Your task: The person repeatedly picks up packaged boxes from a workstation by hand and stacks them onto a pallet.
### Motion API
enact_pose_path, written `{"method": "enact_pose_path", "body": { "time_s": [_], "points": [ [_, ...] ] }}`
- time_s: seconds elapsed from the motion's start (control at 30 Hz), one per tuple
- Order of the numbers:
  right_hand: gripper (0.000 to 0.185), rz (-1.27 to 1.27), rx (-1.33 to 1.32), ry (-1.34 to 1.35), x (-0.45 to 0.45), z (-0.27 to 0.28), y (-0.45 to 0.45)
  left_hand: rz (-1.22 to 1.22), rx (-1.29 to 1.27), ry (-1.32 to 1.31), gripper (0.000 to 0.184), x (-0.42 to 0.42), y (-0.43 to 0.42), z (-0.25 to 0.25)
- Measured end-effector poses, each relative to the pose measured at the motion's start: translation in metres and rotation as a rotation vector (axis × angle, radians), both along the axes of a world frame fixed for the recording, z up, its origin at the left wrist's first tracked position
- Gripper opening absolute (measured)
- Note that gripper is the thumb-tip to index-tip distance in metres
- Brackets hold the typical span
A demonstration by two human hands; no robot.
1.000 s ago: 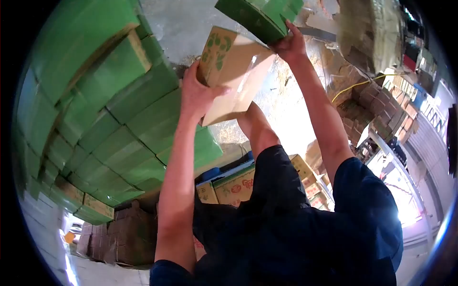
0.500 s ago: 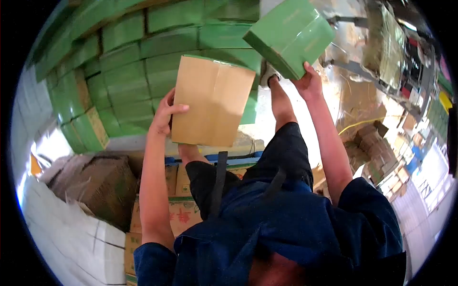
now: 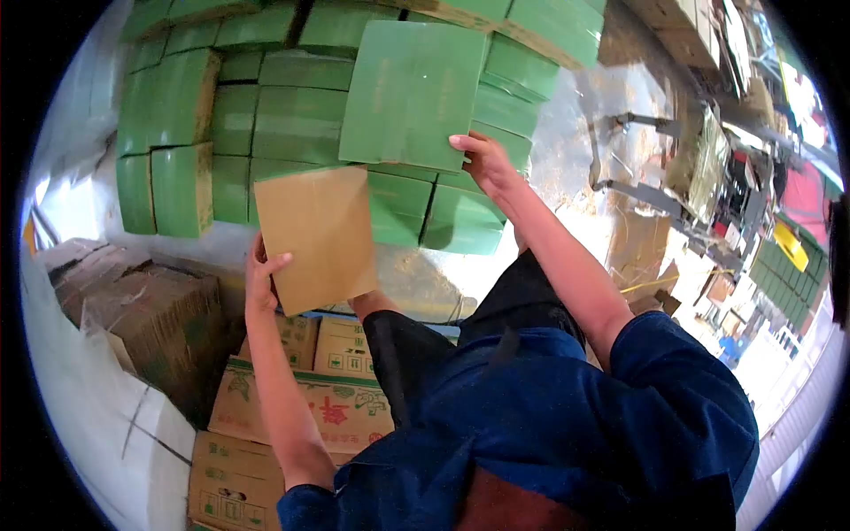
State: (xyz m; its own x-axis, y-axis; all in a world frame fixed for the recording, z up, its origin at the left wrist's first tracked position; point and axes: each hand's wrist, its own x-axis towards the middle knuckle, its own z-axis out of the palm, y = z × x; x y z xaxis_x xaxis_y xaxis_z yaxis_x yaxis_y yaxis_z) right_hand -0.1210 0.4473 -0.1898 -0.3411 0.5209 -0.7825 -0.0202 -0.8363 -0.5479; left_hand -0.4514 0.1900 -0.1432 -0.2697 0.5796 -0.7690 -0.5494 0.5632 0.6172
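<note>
My left hand (image 3: 266,273) grips the lower left edge of a plain brown cardboard box (image 3: 319,232), with the thumb on its face and the other fingers partly hidden. The box is slightly tilted above the floor. At the lower right corner of a green box (image 3: 412,93), my right hand (image 3: 484,162) has its thumb on the face and fingers at the edge. The green box's lower left corner meets the brown box's top in view. Behind both are stacked green boxes (image 3: 301,111).
Printed cartons (image 3: 310,403) stand beside my legs at the lower left, near wrapped brown bundles (image 3: 155,314). White wrapped material (image 3: 133,425) lies further left. On the right are a metal frame (image 3: 651,196) and a yellow cable (image 3: 651,283).
Both boxes have moved left in view, and the green one now overlaps the stack. The brown box has turned its plain face to the camera. The view has swung right, showing more cartons.
</note>
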Motion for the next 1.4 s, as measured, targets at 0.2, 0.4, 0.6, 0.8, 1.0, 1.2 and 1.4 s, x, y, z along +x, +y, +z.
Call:
{"method": "enact_pose_path", "body": {
  "time_s": [0.2, 0.4, 0.6, 0.8, 1.0, 1.2, 1.4],
  "points": [
    [0.043, 0.165, 0.015, 0.019, -0.059, -0.023, 0.014, 0.133, -0.015, 0.12, 0.07, -0.027, -0.022, 0.002],
    [0.042, 0.139, -0.097, 0.02, -0.144, -0.055, 0.023, 0.243, -0.074, 0.425, 0.076, -0.044, -0.034, 0.004],
    [0.044, 0.172, -0.119, 0.119, -0.228, -0.069, -0.007, 0.105, -0.201, 0.782, 0.084, -0.068, -0.048, 0.01],
    [0.046, 0.115, -0.195, 0.239, -0.292, -0.083, -0.04, -0.052, -0.383, 1.05, 0.09, -0.071, -0.086, 0.009],
    [0.065, 0.348, 0.226, -0.145, -0.348, -0.172, -0.016, -0.058, -0.5, 1.214, 0.09, -0.053, -0.09, 0.01],
    [0.079, 0.518, -0.126, -0.052, -0.291, -0.113, -0.082, -0.114, -0.442, 1.384, 0.077, -0.033, -0.088, -0.016],
    [0.066, 0.566, -0.477, 0.23, -0.292, -0.01, -0.145, -0.185, -0.388, 1.552, 0.07, 0.002, -0.072, -0.034]
  ]
}}
